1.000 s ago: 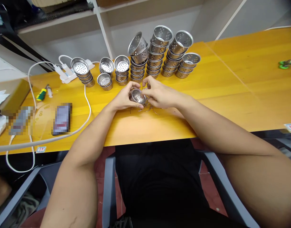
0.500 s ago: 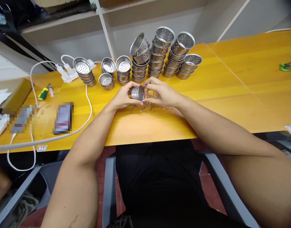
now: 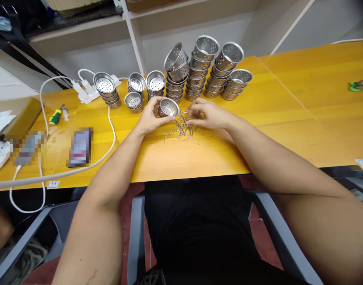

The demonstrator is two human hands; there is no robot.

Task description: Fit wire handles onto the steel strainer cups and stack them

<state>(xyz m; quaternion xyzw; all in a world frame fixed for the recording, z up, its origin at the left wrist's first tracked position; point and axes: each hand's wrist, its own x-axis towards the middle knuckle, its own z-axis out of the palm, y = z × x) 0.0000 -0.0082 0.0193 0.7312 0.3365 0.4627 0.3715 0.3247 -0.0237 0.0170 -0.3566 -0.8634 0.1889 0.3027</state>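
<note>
My left hand (image 3: 150,117) grips a small perforated metal cup (image 3: 169,108), fingers behind it and thumb at its front rim. The cup's mouth tilts up towards me, so the holes in its bottom show. Just right of it, my right hand (image 3: 209,114) is over a loose heap of thin curved metal wires (image 3: 181,128), thumb and forefinger apart. Its other fingers are curled and partly hidden. Behind both hands stand stacks of similar perforated cups (image 3: 196,73), with shorter stacks (image 3: 155,83) to the left.
On the left lie a phone (image 3: 80,147), another blurred device (image 3: 29,148), a green-yellow screwdriver (image 3: 55,116) and a white power strip (image 3: 89,95) with cables. Green-handled scissors (image 3: 354,85) lie far right. Shelving (image 3: 134,39) stands behind the table.
My right hand has left the cup and moved slightly right, over the wires. The cup has turned in my left hand from its side to mouth-up.
</note>
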